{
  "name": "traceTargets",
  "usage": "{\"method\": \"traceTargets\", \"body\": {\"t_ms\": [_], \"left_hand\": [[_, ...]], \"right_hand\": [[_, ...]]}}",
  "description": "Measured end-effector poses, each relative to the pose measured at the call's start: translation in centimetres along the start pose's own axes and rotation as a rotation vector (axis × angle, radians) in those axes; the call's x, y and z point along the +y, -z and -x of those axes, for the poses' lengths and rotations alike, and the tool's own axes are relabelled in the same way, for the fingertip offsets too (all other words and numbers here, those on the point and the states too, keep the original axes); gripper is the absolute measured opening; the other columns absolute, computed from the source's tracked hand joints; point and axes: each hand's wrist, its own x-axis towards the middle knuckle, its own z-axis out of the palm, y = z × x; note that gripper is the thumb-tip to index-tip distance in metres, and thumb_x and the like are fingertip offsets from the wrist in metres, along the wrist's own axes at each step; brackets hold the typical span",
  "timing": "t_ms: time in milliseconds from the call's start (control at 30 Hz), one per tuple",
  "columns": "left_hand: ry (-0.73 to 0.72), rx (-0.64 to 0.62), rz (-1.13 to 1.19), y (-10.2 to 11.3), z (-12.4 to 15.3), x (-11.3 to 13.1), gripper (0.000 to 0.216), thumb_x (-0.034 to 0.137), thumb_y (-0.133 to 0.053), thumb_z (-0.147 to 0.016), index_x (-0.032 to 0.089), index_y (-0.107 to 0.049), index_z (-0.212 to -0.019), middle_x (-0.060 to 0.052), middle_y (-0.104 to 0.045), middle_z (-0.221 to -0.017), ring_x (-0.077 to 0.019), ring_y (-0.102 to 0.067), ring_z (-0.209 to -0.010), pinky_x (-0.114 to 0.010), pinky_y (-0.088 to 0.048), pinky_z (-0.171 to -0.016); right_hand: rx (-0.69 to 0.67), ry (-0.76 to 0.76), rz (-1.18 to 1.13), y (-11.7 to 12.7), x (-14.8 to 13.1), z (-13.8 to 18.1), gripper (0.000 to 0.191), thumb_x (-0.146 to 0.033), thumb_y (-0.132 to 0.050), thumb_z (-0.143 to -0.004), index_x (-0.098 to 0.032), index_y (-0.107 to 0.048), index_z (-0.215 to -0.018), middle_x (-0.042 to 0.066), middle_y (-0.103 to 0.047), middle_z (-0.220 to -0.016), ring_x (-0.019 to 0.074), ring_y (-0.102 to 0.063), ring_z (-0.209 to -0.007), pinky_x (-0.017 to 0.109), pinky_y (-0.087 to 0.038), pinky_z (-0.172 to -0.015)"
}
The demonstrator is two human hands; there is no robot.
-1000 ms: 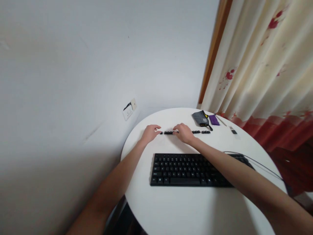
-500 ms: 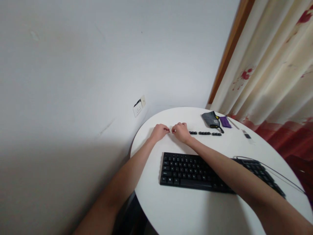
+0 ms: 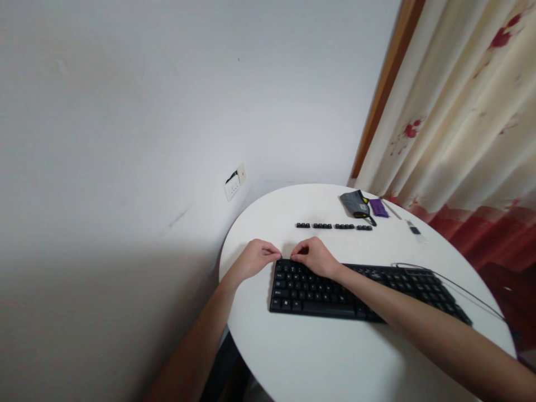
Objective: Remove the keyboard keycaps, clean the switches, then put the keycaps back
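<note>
My left hand (image 3: 260, 257) is closed in a pinch at the far left corner of a black keyboard (image 3: 330, 308). A small dark bit shows at its fingertips, too small to name. My right hand (image 3: 314, 257) is pinched too, its fingertips over the keyboard's far edge, just right of the left fingertips. Whatever it grips is hidden. The right wrist and forearm cross above the keyboard and cover part of its keys. Beyond the hands, small black keycaps (image 3: 322, 226) lie in a row of separate groups on the white round table (image 3: 301, 357).
Toward the back right lie a grey face mask (image 3: 355, 204), a purple packet (image 3: 379, 208), a thin stick (image 3: 392, 209) and a small clear-and-black item (image 3: 414, 229). A cable (image 3: 456, 286) runs off the keyboard. Wall and socket (image 3: 232, 187) border the left; a curtain (image 3: 452, 139) hangs right.
Both hands have come back toward me, from the left end of the keycap row to the keyboard's far left corner. The row's left part is now uncovered. The view has shifted slightly.
</note>
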Motion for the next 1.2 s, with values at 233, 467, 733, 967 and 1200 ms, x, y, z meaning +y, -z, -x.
{"method": "traceTargets", "body": {"t_ms": [233, 467, 733, 967, 1200], "left_hand": [[-0.059, 0.010, -0.076, -0.2, 0.0, -0.2, 0.012, 0.022, -0.067, -0.080, 0.017, -0.077, -0.083, -0.005, -0.076, -0.083, -0.0194, -0.070, -0.079, -0.029, -0.054, -0.077], [-0.224, 0.018, -0.213, -0.6, 0.8, -0.2, 0.011, 0.017, -0.065, -0.085, 0.017, -0.075, -0.081, -0.004, -0.072, -0.083, -0.0166, -0.066, -0.079, -0.026, -0.050, -0.074], [-0.357, -0.010, -0.341, -0.3, 2.1, 1.0, 0.027, 0.009, -0.050, -0.092, 0.020, -0.074, -0.095, -0.005, -0.072, -0.099, -0.0171, -0.066, -0.093, -0.029, -0.050, -0.088], [-0.349, -0.007, -0.428, -0.7, 3.1, 1.1, 0.045, -0.004, -0.041, -0.082, 0.021, -0.074, -0.099, -0.004, -0.071, -0.104, -0.0170, -0.065, -0.098, -0.029, -0.049, -0.092], [-0.296, -0.053, -0.394, 0.7, -1.8, 0.7, 0.032, 0.008, -0.047, -0.088, 0.020, -0.076, -0.093, -0.004, -0.075, -0.100, -0.0170, -0.068, -0.094, -0.027, -0.051, -0.089]], "right_hand": [[0.016, 0.006, 0.017, -0.2, 0.2, 0.1, 0.010, -0.013, -0.067, -0.074, -0.016, -0.076, -0.071, 0.003, -0.075, -0.070, 0.0187, -0.068, -0.069, 0.027, -0.051, -0.067], [0.029, 0.064, 0.128, -0.5, 0.1, 0.8, 0.010, -0.013, -0.069, -0.078, -0.017, -0.075, -0.072, 0.003, -0.073, -0.070, 0.0175, -0.066, -0.067, 0.027, -0.049, -0.067], [0.049, 0.273, 0.323, -0.9, 0.3, 1.7, 0.011, -0.009, -0.069, -0.081, -0.019, -0.070, -0.076, 0.003, -0.070, -0.082, 0.0174, -0.064, -0.078, 0.027, -0.048, -0.075], [0.004, 0.316, 0.485, -0.2, -0.7, 2.8, 0.018, -0.024, -0.058, -0.094, -0.019, -0.069, -0.082, 0.005, -0.069, -0.092, 0.0198, -0.061, -0.093, 0.031, -0.046, -0.084], [-0.083, 0.314, 0.486, 1.3, -0.6, 3.1, 0.022, -0.032, -0.054, -0.097, -0.022, -0.073, -0.091, 0.004, -0.069, -0.103, 0.0186, -0.061, -0.099, 0.030, -0.046, -0.089]]}}
